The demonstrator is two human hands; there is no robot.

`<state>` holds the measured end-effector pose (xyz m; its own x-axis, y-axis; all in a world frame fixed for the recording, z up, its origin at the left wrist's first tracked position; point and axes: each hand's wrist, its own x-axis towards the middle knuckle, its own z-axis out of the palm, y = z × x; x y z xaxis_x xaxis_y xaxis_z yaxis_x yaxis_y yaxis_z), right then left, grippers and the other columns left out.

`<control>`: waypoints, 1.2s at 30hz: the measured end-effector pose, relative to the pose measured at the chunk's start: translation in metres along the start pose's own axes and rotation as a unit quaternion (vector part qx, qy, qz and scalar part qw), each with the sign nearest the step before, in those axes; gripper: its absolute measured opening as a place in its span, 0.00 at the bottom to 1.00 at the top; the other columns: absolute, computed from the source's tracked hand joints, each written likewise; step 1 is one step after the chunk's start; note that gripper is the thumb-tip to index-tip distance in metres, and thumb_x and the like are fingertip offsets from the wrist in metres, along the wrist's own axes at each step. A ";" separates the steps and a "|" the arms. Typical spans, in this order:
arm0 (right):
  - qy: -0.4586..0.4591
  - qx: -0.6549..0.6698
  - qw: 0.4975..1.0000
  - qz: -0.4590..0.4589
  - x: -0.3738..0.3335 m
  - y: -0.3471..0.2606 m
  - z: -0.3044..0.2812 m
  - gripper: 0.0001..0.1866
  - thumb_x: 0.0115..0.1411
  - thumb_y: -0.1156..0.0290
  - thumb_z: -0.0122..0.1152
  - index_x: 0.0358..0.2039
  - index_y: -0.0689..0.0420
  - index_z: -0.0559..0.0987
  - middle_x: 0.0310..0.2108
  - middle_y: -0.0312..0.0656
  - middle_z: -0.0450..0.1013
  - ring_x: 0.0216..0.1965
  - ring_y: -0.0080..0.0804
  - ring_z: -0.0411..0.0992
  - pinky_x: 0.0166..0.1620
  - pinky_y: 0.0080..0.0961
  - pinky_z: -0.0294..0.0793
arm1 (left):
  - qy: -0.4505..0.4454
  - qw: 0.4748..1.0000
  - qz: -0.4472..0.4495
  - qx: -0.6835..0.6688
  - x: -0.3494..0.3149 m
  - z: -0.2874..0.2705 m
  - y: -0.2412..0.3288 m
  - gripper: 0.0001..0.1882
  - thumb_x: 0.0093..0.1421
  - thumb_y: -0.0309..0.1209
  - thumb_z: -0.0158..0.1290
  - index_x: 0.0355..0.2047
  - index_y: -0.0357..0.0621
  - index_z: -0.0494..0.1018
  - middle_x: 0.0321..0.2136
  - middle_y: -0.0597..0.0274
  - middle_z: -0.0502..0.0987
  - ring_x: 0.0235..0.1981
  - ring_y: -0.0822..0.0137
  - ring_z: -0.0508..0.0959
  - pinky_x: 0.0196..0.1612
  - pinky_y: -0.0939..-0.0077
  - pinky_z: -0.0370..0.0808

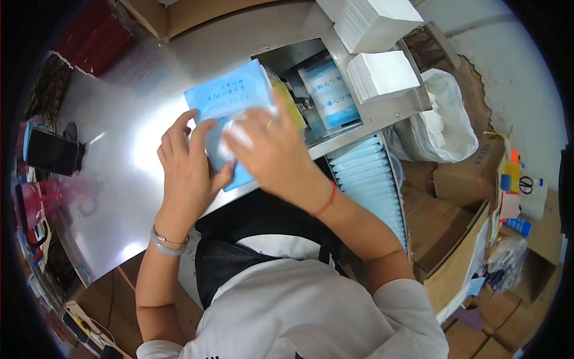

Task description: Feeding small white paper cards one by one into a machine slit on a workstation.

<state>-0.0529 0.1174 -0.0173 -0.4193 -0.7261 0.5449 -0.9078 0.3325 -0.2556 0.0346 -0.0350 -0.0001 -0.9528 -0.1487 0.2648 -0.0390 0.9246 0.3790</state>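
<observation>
A light-blue flat packet point(230, 90) with dark-blue print lies on the steel table in front of me. My left hand point(184, 160) grips its left side, fingertips bent onto the surface and thumb against the lower part. Over the packet's right side is my right hand point(272, 146), smeared by motion. Something white point(239, 134) shows at its fingertips, too blurred to name. Just right of the packet, a yellow piece point(290, 105) is partly hidden by that hand. In the table's cut-out opening lies another blue-and-white printed packet point(330, 93).
White folded sheets stand in a tall stack point(376, 24) and a shorter stack point(382, 75) at the right. Below the table edge, light-blue packets fill a box point(368, 185). A white sack point(445, 119) and cardboard boxes point(448, 221) stand farther right. A black phone point(52, 151) is at the left.
</observation>
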 end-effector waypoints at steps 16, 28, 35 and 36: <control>0.104 -0.305 0.937 0.136 -0.020 0.136 -0.070 0.06 0.54 0.74 0.61 0.29 0.63 0.80 0.30 0.48 0.71 0.32 0.49 0.69 0.37 0.40 0.71 | -0.033 0.999 0.006 0.035 0.023 0.012 0.031 0.26 0.49 0.33 0.65 0.47 0.34 0.72 0.41 0.53 0.70 0.41 0.56 0.69 0.43 0.63 0.67; 0.151 0.376 0.847 0.345 0.033 0.053 -0.030 0.15 0.51 0.75 0.67 0.39 0.64 0.76 0.30 0.37 0.77 0.31 0.26 0.75 0.38 0.23 0.73 | -0.030 0.995 0.081 -0.045 0.025 -0.001 0.014 0.18 0.46 0.35 0.68 0.32 0.38 0.76 0.43 0.51 0.69 0.44 0.53 0.72 0.49 0.60 0.70; -0.203 0.051 0.976 0.052 0.022 0.045 -0.009 0.13 0.46 0.83 0.54 0.32 0.60 0.82 0.31 0.48 0.77 0.41 0.47 0.73 0.45 0.41 0.73 | 0.007 0.993 -0.001 -0.120 0.021 0.001 0.016 0.15 0.55 0.34 0.62 0.35 0.37 0.71 0.43 0.49 0.69 0.40 0.50 0.74 0.44 0.62 0.73; -0.211 0.044 0.974 0.076 0.021 0.049 -0.018 0.13 0.46 0.83 0.54 0.32 0.60 0.82 0.31 0.48 0.77 0.41 0.47 0.73 0.45 0.41 0.73 | -0.001 0.995 0.044 -0.093 0.022 0.001 0.016 0.14 0.56 0.34 0.61 0.35 0.38 0.71 0.42 0.51 0.70 0.38 0.51 0.74 0.44 0.62 0.73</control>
<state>-0.1064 0.1298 -0.0041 -0.4935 -0.8609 0.1240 -0.8234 0.4164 -0.3855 0.0124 -0.0230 0.0112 -0.9508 -0.0689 0.3019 0.1009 0.8528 0.5124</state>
